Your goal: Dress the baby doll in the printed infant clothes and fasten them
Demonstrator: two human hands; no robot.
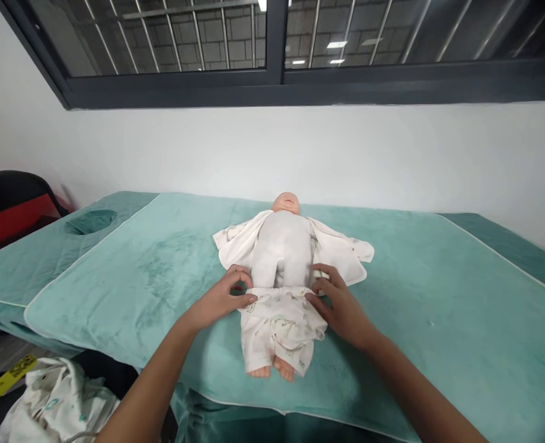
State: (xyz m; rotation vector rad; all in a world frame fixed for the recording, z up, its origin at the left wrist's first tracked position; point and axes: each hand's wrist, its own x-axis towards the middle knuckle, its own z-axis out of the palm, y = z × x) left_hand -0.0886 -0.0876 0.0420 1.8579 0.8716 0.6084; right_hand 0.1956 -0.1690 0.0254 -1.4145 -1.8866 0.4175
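A baby doll (284, 243) with a grey-white cloth body lies on its back, its head toward the wall. White patterned trousers (279, 317) cover its lower legs, with the bare feet (272, 369) poking out of the cuffs. My left hand (229, 292) pinches the waistband at its left end. At the opposite end, my right hand (337, 301) grips the waistband between thumb and fingers. An open white jacket (339, 249) spreads out to both sides under the doll, its sleeves stretched outward.
The doll lies on a massage bed with a green cover (438, 320) and a face hole (90, 222) at the left. A red and black chair (14, 209) stands at far left. White cloth (58, 400) and a yellow strap (5, 381) are at lower left. Behind are a wall and a barred window (272, 86).
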